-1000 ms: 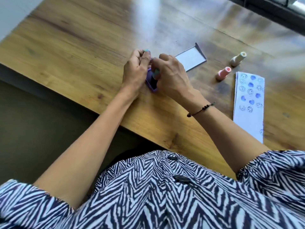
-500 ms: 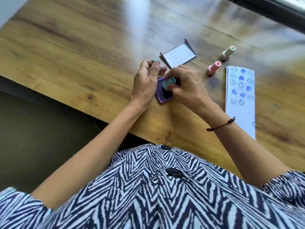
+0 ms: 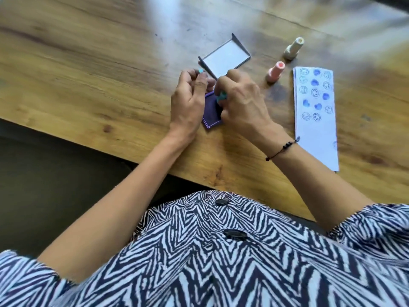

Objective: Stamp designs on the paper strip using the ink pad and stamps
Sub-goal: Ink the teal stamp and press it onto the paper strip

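A wide wooden table [image 3: 93, 69] fills the view, seen from above by a seated person in a zigzag-patterned shirt. The paper strip [image 3: 316, 134] lies at the right, its long axis running away from the person, the far half already covered in blue faces and hearts. Beyond the hands rests the open ink pad lid [image 3: 225, 57], with a pink stamp [image 3: 275, 72] and a cream stamp [image 3: 293, 48] upright nearby. The left hand [image 3: 188, 103], fingers curled, steadies the purple ink pad [image 3: 212, 114]. The right hand [image 3: 243, 100] pinches a teal stamp [image 3: 221, 96], pressed on the pad. Good inking likely needs a straight, even press, pad held firmly
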Demonstrator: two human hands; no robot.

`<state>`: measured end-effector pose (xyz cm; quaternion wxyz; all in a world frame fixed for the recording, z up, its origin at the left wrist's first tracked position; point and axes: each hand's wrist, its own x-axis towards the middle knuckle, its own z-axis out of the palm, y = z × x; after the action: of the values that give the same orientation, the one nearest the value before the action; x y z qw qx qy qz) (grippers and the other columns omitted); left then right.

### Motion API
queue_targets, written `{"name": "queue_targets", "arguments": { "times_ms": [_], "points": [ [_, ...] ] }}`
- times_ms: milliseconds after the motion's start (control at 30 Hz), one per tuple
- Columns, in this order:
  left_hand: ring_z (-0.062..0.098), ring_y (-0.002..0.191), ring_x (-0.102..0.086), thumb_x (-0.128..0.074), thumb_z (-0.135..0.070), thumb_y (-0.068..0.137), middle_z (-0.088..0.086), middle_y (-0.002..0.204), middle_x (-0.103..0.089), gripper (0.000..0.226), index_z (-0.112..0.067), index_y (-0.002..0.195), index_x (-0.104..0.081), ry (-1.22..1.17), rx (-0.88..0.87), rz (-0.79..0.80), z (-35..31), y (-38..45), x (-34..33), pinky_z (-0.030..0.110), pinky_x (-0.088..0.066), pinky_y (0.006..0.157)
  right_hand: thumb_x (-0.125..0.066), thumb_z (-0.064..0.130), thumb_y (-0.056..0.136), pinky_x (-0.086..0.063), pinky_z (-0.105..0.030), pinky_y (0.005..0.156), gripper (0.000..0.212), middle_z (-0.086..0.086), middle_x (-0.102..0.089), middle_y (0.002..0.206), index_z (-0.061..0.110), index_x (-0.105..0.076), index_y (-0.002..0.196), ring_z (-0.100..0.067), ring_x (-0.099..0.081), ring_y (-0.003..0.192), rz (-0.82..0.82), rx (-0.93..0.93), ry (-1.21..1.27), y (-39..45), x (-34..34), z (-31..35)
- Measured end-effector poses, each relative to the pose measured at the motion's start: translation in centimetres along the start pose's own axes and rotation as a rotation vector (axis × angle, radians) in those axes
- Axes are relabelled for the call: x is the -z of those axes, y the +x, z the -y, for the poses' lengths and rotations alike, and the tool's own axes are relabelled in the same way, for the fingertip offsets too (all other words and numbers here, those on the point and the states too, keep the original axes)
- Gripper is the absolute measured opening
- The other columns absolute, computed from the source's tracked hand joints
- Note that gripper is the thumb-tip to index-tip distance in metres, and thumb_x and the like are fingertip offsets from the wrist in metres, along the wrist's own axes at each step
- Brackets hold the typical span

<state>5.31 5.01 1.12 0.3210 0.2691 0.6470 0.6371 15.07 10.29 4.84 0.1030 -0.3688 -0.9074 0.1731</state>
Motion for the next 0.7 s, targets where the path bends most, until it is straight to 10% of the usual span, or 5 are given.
{"name": "queue_targets", "arguments": {
  "times_ms": [267, 433, 700],
  "points": [
    [0.021, 0.083, -0.066, -0.043, -0.029, 0.089, 0.007, 0.087, -0.068, 0.011, -0.021, 0.087, -0.051, 0.024, -0.028, 0.006, -0.4, -0.2, 0.3, 0.046, -0.053, 0.087, -0.058, 0.002, 0.074, -0.046, -0.034, 0.072, 0.018, -0.014, -0.061, 0.093, 0.007, -0.064, 0.09, -0.026, -0.057, 0.083, 0.018, -0.032, 0.176, 0.2, 0.7, -1.3],
    [0.007, 0.083, -0.065, -0.041, -0.029, 0.092, -0.002, 0.087, -0.067, 0.02, -0.013, 0.098, -0.051, 0.063, -0.205, -0.035, -1.5, -1.5, -0.4, 0.027, -0.053, 0.079, -0.062, 0.004, 0.075, -0.046, -0.025, 0.062, 0.017, 0.002, -0.06, 0.073, 0.02, -0.065, 0.079, -0.009, -0.051, 0.064, -0.435, -0.48, 0.812, -4.8, 2.9, -5.8],
    [0.025, 0.096, -0.063, -0.044, -0.027, 0.09, 0.014, 0.105, -0.068, 0.032, -0.004, 0.111, -0.052, 0.425, -0.513, 0.767, -1.7, -7.6, -10.3, 0.029, -0.044, 0.081, -0.061, -0.001, 0.08, -0.05, -0.03, 0.053, 0.018, 0.003, -0.062, 0.062, 0.016, -0.062, 0.076, -0.007, -0.053, 0.048, -0.758, -0.79, 0.913, -12.0, 6.0, -13.2]
  ]
}}
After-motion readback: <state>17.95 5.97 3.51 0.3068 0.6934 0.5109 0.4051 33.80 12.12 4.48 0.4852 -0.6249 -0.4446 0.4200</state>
